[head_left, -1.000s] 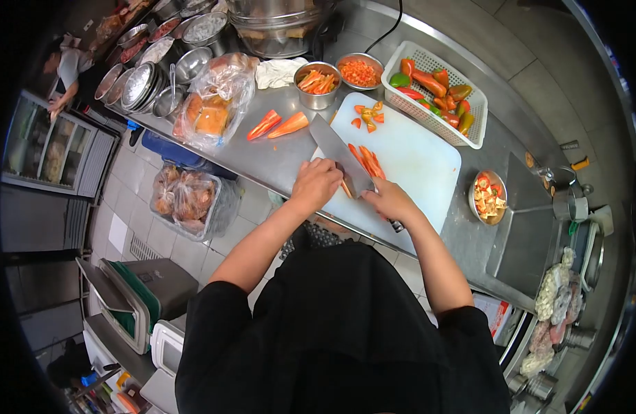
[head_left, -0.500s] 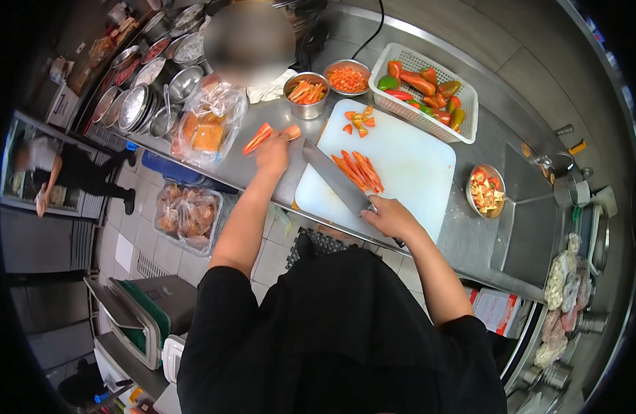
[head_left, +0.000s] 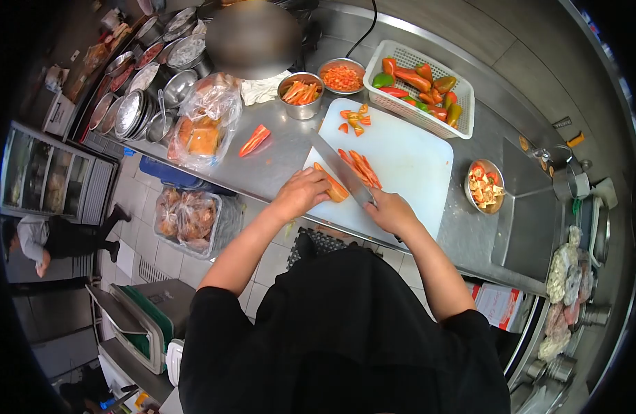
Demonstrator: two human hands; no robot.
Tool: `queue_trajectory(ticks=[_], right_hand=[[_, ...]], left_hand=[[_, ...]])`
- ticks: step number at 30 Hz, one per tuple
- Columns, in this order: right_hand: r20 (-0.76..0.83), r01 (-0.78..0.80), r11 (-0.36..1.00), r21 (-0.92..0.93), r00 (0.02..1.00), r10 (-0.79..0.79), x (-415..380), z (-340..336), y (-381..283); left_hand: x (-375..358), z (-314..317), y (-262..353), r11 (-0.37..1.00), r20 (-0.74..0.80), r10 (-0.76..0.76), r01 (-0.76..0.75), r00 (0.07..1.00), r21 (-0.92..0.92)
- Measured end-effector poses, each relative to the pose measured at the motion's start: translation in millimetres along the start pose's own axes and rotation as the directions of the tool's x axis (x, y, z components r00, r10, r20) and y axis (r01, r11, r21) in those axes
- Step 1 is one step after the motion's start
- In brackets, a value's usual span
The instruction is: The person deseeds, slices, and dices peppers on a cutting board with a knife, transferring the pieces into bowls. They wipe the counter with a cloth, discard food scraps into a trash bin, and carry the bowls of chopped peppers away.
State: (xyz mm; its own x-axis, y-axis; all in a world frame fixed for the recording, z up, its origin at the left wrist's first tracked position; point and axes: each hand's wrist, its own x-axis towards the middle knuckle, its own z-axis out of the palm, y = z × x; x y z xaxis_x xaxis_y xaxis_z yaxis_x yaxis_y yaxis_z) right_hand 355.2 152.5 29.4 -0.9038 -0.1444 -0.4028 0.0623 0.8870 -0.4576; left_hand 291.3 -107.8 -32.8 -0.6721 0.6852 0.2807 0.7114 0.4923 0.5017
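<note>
On the left part of the white cutting board (head_left: 414,165), my left hand (head_left: 304,193) holds an orange-red pepper piece (head_left: 334,188) with its fingers on the upper end. My right hand (head_left: 392,212) grips the handle of a large knife (head_left: 342,167), whose blade slants up and left across the board. Red pepper strips (head_left: 361,169) lie along the blade's right side. Small pepper scraps (head_left: 356,120) are near the board's top edge. Another red pepper piece (head_left: 255,140) rests on the steel counter left of the board.
Behind the board stand a pot of pepper strips (head_left: 301,96), a bowl of diced pepper (head_left: 342,76) and a basket (head_left: 471,117) of whole peppers. A bowl of scraps (head_left: 485,187) is beside the sink (head_left: 535,228). Bagged food (head_left: 206,131) lies left. A person (head_left: 62,234) walks far left.
My left hand has moved from the counter to the board, bringing a pepper piece with it. The other piece stays on the counter. The person at far left has moved lower in view.
</note>
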Motion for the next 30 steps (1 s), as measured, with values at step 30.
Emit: queue_trajectory(ticks=[30], right_hand=[[0.177, -0.007, 0.996, -0.084, 0.984, 0.021, 12.8, -35.7, -48.5]], left_hand=[[13.7, 5.9, -7.8, 0.997, 0.096, 0.077, -0.074, 0.992, -0.028]])
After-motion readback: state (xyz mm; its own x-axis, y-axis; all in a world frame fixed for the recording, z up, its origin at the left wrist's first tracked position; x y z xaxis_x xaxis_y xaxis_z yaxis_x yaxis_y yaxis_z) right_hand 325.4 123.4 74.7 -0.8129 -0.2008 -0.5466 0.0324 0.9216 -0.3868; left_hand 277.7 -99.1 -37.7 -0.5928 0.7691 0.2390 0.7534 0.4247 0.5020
